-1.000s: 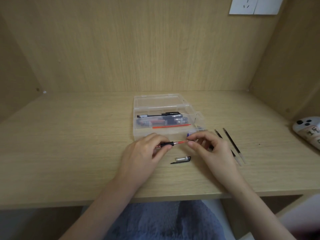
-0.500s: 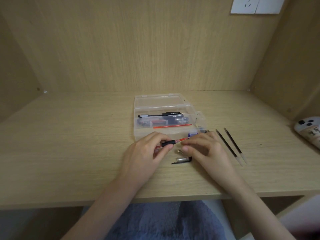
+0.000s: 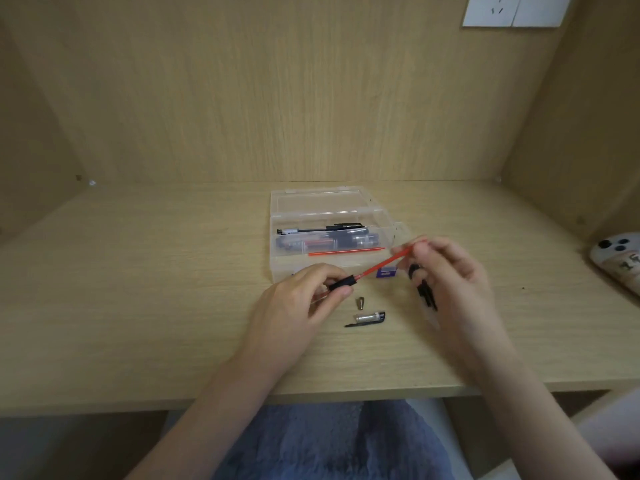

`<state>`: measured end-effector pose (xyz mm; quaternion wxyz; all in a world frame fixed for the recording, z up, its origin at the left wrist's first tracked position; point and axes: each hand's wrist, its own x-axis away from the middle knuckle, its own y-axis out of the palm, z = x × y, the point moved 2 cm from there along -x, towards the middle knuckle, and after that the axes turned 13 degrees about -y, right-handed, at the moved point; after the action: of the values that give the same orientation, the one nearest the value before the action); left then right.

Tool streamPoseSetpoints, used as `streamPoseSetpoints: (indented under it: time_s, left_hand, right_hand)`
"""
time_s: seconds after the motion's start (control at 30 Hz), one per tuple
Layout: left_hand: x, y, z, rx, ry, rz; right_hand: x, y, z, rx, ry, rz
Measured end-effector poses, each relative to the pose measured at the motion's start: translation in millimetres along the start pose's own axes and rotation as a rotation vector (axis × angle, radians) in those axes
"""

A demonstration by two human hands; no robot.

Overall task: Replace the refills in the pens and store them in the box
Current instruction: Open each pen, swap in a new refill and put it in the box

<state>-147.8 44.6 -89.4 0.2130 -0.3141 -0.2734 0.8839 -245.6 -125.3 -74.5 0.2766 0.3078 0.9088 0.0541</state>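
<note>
**A:** What have I got in the left hand (image 3: 294, 306) right now?

**B:** From my seat, your left grip is pinched on the pen barrel (image 3: 341, 284), thumb and fingers clamped around its black sleeve, just below centre of the frame. The barrel's clear rear part runs back under the palm.

**A:** And the right hand (image 3: 446, 271)?

**B:** Its fingertips are closed on the red refill (image 3: 381, 266), near the upper end. The refill slants from the barrel's mouth up and to the right, its lower end still inside the barrel. Something black (image 3: 424, 289) also shows under the right palm; I can't tell what it is or whether it is held.

**A:** Where's the box?

**B:** The clear plastic box (image 3: 277, 268) sits on the table (image 3: 138, 289) just behind both hands, middle of the frame, lid (image 3: 318, 200) folded open toward the back wall. Inside I see a black pen (image 3: 322, 230), darker pens below it, and another red refill (image 3: 346, 251) lying along the front.

**A:** Loose parts?

**B:** A small metal tip cone (image 3: 361, 303) lies on the table between the hands, and just below it a pen cap (image 3: 369, 318) with a black clip. At the far right edge lies a phone (image 3: 616, 258); a wall socket (image 3: 512, 10) sits upper right.
</note>
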Motion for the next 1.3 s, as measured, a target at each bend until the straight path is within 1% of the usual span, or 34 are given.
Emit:
streamPoseSetpoints:
  time_s: [0.03,0.07,0.13,0.23,0.3,0.37,0.43,0.5,0.63,0.7,0.8,0.87,0.93,1.0,1.1,1.13,1.2,1.23,1.3]
  left_hand:
    - [0.1,0.0,-0.2,-0.002,-0.003,0.000]
    - [0.0,0.2,-0.1,-0.007,-0.003,-0.003]
    - [-0.3,0.3,-0.1,-0.025,0.009,-0.006]
    - [-0.9,-0.1,-0.1,-0.047,0.029,-0.011]
    - [-0.8,-0.2,-0.3,-0.047,0.027,-0.024]
    - [-0.8,0.1,-0.5,-0.050,0.023,-0.028]
    - [-1.0,0.5,-0.7,-0.057,0.016,-0.031]
    - [-1.4,0.8,-1.0,-0.066,0.009,-0.031]
    - [-1.3,0.8,-0.9,-0.077,0.004,-0.041]
    - [-0.9,0.6,-0.7,-0.080,0.003,-0.042]
    - [-0.8,0.7,-0.3,-0.084,-0.003,-0.045]
    - [-0.8,0.9,0.0,-0.082,-0.011,-0.052]
    - [-0.4,1.5,0.1,-0.084,-0.019,-0.060]
    - [-0.6,2.0,-0.1,-0.084,-0.022,-0.064]
    - [-0.7,2.4,-0.4,-0.078,-0.036,-0.071]
    - [-0.6,2.7,-0.7,-0.075,-0.037,-0.071]
    - [-0.4,2.8,-0.6,-0.074,-0.037,-0.073]
    - [-0.4,2.8,-0.3,-0.075,-0.040,-0.078]
    - [-0.7,2.8,0.0,-0.076,-0.041,-0.083]
  right_hand:
    - [-4.6,-2.4,-5.6,-0.051,0.000,0.047]
    - [-10.6,-5.8,-12.2,-0.051,-0.024,0.069]
    - [-23.9,-14.7,-24.1,0.004,-0.072,0.099]
    - [-40.5,-30.1,-34.2,0.139,-0.033,0.149]
    - [-47.4,-37.9,-33.3,0.326,0.041,0.127]
    - [-50.0,-44.3,-24.5,0.577,0.110,0.076]
    - [-47.7,-46.3,-13.5,0.815,0.113,0.006]
    - [-42.0,-45.8,-4.2,0.966,0.097,-0.045]
    - [-32.9,-43.6,8.5,1.048,0.081,-0.098]
    - [-31.9,-43.5,10.4,1.087,0.053,-0.095]
    - [-35.1,-43.0,8.1,1.125,-0.025,-0.084]
    - [-39.5,-36.3,1.8,1.112,-0.101,-0.109]
    - [-45.4,-24.0,-3.4,1.075,-0.174,-0.193]
    - [-52.4,-8.8,-1.7,1.042,-0.198,-0.344]
    - [-60.5,10.9,12.0,1.045,-0.118,-0.591]
    - [-61.8,15.4,17.2,1.089,-0.098,-0.658]
    - [-63.4,22.4,25.2,1.253,-0.150,-0.768]
    - [-63.7,25.1,27.7,1.335,-0.188,-0.805]
    - [-63.2,28.0,30.1,1.437,-0.191,-0.849]
